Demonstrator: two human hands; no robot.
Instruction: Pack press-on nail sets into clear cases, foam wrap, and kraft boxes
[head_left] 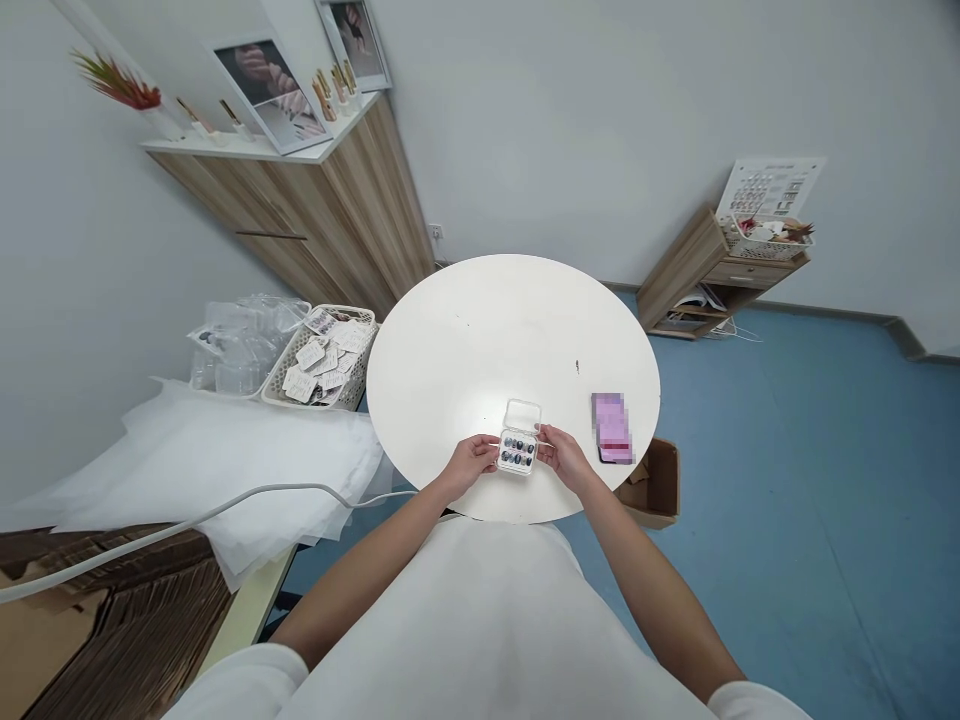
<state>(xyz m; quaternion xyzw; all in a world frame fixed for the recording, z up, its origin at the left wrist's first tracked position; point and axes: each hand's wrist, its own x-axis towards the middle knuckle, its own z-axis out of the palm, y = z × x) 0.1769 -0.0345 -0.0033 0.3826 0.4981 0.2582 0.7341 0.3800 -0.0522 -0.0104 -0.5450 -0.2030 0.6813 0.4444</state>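
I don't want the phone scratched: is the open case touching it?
Apart. The head view shows the right hand and bare white table between the case and the phone.

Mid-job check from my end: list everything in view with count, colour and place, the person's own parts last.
Case: one, white, lid open, between the hands
Oval pieces: two rows, dark and pale, in the case
Round table: one, white, centre
Phone: one, purplish (blurred), table's right
Open box: one, brown, right of table
Baskets: three, white, two left, one right
Cards: many, white, nearer left basket
Packaging: several, clear, farther left basket
Sheets: several, white, left
Cable: one, pale, across left
Cardboard: stack, brown, lower left
Cabinets: two, wood-grain, upper left and right
Framed pictures: two, left cabinet
Floor: one, blue, right
Left hand: one, case's left edge
Right hand: one, case's right edge
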